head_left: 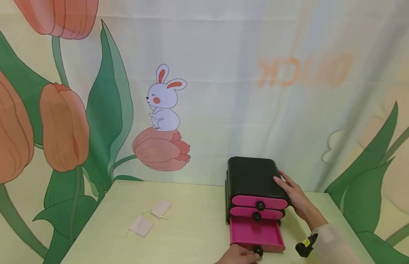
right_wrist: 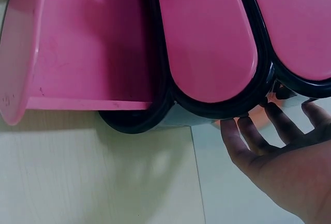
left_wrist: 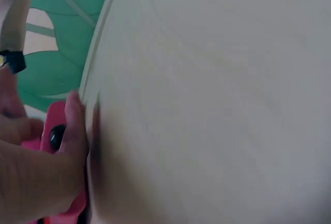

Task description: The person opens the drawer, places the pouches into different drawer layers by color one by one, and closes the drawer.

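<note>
A black cabinet [head_left: 254, 176] with pink drawers stands at the right of the table. Its bottom drawer [head_left: 255, 233] is pulled out, and the part of its inside that shows holds nothing; the two drawers above are closed. At that drawer's front, my left hand [head_left: 238, 255] has its fingers on the round black knob [head_left: 258, 251]; the left wrist view shows finger and thumb around the knob [left_wrist: 57, 137]. My right hand [head_left: 298, 200] rests against the cabinet's right side, thumb near the top edge, fingers extended along the side [right_wrist: 279, 146] in the right wrist view.
Two small pale drawstring pouches [head_left: 160, 209] [head_left: 141, 225] lie on the left half of the light table [head_left: 187, 227]. Behind the table hangs a curtain [head_left: 211, 110] printed with tulips and a rabbit.
</note>
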The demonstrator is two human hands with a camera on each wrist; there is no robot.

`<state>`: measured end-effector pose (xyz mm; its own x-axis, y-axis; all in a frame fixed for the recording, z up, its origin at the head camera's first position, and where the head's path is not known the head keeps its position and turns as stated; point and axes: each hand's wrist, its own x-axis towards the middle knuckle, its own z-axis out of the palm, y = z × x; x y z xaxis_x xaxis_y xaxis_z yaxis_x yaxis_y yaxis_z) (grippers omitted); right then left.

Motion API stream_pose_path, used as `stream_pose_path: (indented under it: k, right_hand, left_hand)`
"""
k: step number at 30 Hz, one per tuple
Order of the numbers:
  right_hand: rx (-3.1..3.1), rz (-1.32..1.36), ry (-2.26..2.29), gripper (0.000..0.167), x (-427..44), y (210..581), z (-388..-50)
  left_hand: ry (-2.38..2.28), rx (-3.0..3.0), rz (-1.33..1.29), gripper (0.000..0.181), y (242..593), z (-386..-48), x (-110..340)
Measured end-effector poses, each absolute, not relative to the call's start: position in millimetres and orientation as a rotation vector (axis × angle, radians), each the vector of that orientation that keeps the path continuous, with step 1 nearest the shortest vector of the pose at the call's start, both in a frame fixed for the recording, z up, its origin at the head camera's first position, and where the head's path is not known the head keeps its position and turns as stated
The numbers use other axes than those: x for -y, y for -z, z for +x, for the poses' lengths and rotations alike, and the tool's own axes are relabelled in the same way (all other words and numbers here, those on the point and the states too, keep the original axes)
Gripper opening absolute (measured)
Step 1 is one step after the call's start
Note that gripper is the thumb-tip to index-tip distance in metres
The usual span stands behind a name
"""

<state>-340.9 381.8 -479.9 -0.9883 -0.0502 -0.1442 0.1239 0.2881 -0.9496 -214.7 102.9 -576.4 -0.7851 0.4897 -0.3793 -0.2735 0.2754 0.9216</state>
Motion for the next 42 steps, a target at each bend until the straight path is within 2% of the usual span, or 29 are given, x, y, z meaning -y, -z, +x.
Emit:
stream_pose_path:
  k: [2, 5, 9, 15, 23, 28, 34, 42]
  right_hand:
    - [-2.399, 0.072, 1.786, 0.085, -380, 482, -340]
    - [-2.403, 0.066, 1.789, 0.085, -380, 483, -340]
    - [-2.397, 0.069, 1.801, 0.086, -381, 484, -342]
    - [-2.355, 0.107, 1.826, 0.086, -381, 494, -330]
    - [-2.382, 0.087, 1.807, 0.087, -381, 483, -334]
    - [-2.392, 0.067, 1.795, 0.086, -384, 478, -342]
    - [-2.387, 0.075, 1.814, 0.086, -385, 483, -339]
    - [-2.390, 0.083, 1.821, 0.087, -381, 485, -337]
  left_hand:
    - [-1.470, -1.928, 0.398, 0.029, 575, -221, -81]
    - [-1.438, -1.859, 0.528, 0.030, 564, -228, -49]
    - [-1.548, -1.782, 0.514, 0.028, 545, -237, -3]
    - [-1.657, -1.977, 0.520, 0.028, 536, -263, 78]
    - [-1.406, -2.558, 0.549, 0.028, 530, -309, 159]
    - [-1.253, -2.826, 0.410, 0.028, 540, -328, 181]
    - [-1.072, -2.906, 0.423, 0.030, 554, -343, 186]
    - [-0.987, -2.918, 0.434, 0.031, 567, -345, 188]
